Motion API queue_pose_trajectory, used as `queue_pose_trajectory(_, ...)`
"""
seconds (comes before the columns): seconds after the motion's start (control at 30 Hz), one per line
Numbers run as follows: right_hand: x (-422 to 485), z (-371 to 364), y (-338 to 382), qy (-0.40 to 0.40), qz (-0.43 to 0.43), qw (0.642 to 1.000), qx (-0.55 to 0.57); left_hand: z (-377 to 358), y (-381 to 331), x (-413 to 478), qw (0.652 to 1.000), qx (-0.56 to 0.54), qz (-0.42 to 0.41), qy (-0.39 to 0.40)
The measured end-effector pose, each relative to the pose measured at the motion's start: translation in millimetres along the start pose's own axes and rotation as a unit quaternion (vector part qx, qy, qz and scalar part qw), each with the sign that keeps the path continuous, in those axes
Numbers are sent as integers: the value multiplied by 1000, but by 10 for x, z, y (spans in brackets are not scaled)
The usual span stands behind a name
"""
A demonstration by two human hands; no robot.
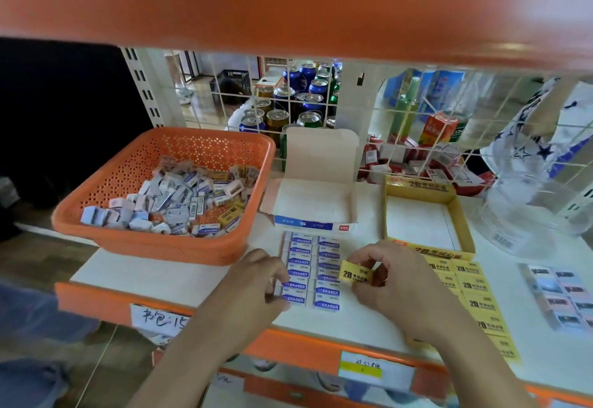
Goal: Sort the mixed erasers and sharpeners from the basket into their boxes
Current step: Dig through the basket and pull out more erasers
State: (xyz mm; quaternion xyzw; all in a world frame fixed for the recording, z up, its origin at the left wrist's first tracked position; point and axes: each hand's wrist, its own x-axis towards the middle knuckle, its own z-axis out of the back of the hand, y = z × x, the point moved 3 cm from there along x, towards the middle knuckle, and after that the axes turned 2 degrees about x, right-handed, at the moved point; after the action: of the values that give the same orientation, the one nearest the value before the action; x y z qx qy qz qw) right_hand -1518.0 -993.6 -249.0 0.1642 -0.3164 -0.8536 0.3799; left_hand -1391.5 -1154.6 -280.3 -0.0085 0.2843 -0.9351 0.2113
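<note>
Nearest, the right hand (398,279) is pinching a yellow 2B eraser (356,274) at the right edge of the blue eraser rows (327,266). The left hand (256,282) is touching their left edge (gripping one? I cannot tell). The eraser is probably heading for the yellow rows (478,301), so keeping it label-up and setting it flush should help. Beyond, the yellow box (463,224) and the orange basket (144,244) are waiting.
</note>
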Motion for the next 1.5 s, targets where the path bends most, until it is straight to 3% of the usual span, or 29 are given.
queue_pose_trajectory(0.53, -12, 437, -690, -62, -118, 980, -149, -199, -617, 334, 997, 8, -81, -3)
queue_pose_trajectory(0.93, 67, 384, -666, -67, -41, 986, -145, -363, -1034, 600, 992, 23, -127, 7)
queue_pose_trajectory(1.23, 138, 434, -512, -88, -37, 985, -141, -10, -878, 560, 992, 33, -106, -59)
queue_pose_trajectory(1.37, 319, 326, -125, -94, 31, 985, -138, 385, -788, 394, 984, 50, -116, -122)
queue_pose_trajectory(1.5, 485, 104, 395, -75, 122, 979, -143, 753, -448, 259, 980, 77, -65, -170)
